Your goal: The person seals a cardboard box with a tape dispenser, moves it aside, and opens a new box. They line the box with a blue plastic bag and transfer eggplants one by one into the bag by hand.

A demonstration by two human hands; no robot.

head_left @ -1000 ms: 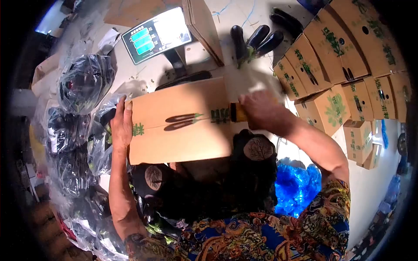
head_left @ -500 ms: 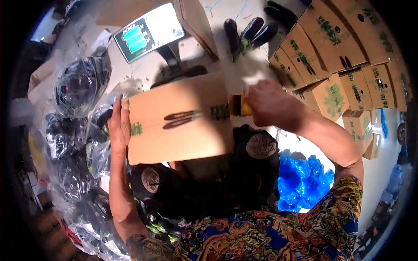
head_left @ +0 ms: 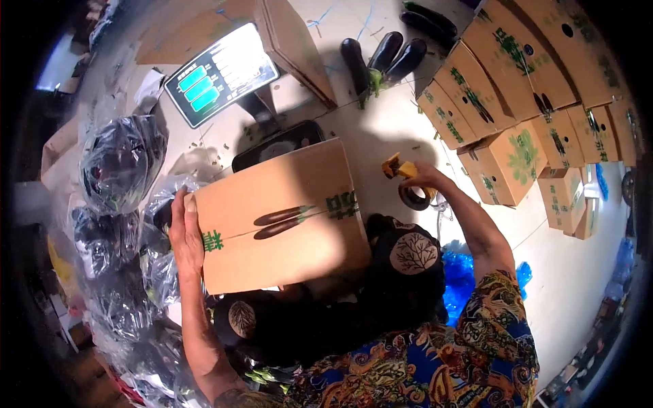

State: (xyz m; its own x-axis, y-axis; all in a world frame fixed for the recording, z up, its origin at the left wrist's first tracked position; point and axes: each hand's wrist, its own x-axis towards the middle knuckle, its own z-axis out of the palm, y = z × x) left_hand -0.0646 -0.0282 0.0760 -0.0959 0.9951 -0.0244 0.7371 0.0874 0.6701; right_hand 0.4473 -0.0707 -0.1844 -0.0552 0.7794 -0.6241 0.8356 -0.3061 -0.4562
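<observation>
A cardboard box (head_left: 279, 251) lies in front of me, its closed top printed with two dark eggplants and green characters. Along its left side my left hand (head_left: 185, 228) grips the edge, fingers stretched up the side wall. To the right, apart from the box, my right hand (head_left: 428, 178) is closed round a yellow tape dispenser (head_left: 406, 170) with a roll of brown tape hanging under it. Just beyond the box stands a scale with a lit display (head_left: 221, 75); the box hides part of its dark platform (head_left: 279, 144).
Loose eggplants (head_left: 389, 54) lie on the floor at the back. Printed boxes (head_left: 503, 88) are stacked at the right. Bagged eggplants (head_left: 122, 163) line the left side. An open carton (head_left: 296, 47) stands behind the scale, and blue plastic (head_left: 459, 279) lies by my right arm.
My right hand has come away from the box's right edge with the tape dispenser, which now shows more fully. My left hand stays on the box's left side; the view has shifted slightly.
</observation>
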